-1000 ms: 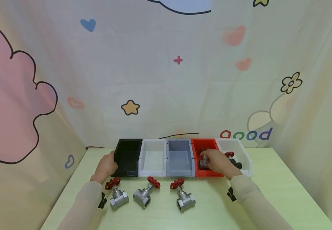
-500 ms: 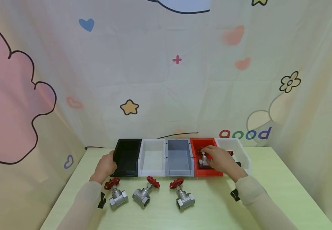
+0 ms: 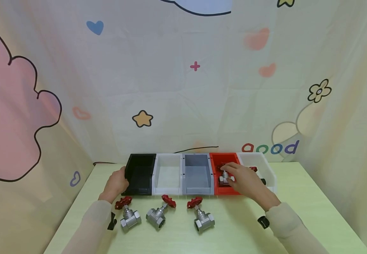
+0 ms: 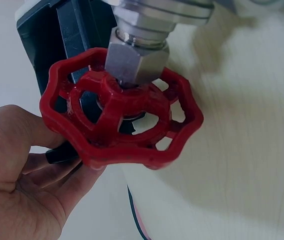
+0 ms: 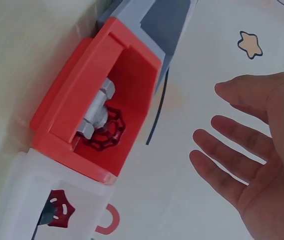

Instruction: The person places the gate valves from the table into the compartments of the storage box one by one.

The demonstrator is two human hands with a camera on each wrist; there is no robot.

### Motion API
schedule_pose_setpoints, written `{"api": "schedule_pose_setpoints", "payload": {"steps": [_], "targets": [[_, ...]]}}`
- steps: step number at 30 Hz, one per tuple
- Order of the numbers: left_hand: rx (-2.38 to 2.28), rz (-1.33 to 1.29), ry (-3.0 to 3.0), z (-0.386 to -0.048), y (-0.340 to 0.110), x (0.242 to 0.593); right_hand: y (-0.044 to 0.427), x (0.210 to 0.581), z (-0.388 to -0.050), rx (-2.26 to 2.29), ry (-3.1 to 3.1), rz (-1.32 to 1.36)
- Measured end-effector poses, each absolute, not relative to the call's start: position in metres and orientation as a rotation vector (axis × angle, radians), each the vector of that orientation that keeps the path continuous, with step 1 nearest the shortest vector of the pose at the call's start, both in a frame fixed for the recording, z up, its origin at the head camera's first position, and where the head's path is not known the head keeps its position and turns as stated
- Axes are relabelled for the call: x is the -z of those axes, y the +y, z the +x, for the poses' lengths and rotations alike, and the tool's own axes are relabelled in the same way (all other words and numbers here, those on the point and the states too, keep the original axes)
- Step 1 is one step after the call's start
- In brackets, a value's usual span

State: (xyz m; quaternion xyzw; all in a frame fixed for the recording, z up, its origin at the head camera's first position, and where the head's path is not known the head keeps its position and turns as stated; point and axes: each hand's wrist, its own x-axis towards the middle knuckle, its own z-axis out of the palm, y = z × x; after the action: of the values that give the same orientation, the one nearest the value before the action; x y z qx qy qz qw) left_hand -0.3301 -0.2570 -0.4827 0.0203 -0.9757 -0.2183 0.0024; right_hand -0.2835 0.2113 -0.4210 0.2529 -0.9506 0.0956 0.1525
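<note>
My right hand (image 3: 246,179) hovers over the red bin (image 3: 227,191), fingers apart and holding nothing, as the right wrist view shows. Inside that bin lies a silver gate valve (image 5: 96,114) with a dark red handwheel (image 5: 108,134). My left hand (image 3: 114,185) holds the outer left side of the black bin (image 3: 138,191); in the left wrist view its fingers (image 4: 57,180) are partly hidden behind a red handwheel (image 4: 127,155). That wheel belongs to the leftmost valve (image 3: 131,218) on the table, close to the left wrist.
Two more valves, one centre-left (image 3: 156,217) and one centre (image 3: 204,221), lie before the bins. A white bin (image 3: 169,191) and a grey bin (image 3: 198,191) stand mid-row. The right-end white bin (image 3: 271,176) holds a dark-bodied valve with a red handwheel (image 5: 62,209). A curtain hangs behind.
My right hand has let go of the valve in the red bin and drawn up and back to the right. The left hand stays at the black bin.
</note>
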Motion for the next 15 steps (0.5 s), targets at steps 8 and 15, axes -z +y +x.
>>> {"api": "schedule_pose_setpoints", "payload": {"steps": [8, 15], "targets": [[0.681, 0.058, -3.058, -0.33, -0.256, 0.484, 0.209, 0.416, -0.264, -0.274, -2.712, 0.742], [0.68, 0.056, -3.057, -0.331, -0.257, 0.485, 0.201, 0.415, -0.248, -0.24, -2.688, 0.804]]}}
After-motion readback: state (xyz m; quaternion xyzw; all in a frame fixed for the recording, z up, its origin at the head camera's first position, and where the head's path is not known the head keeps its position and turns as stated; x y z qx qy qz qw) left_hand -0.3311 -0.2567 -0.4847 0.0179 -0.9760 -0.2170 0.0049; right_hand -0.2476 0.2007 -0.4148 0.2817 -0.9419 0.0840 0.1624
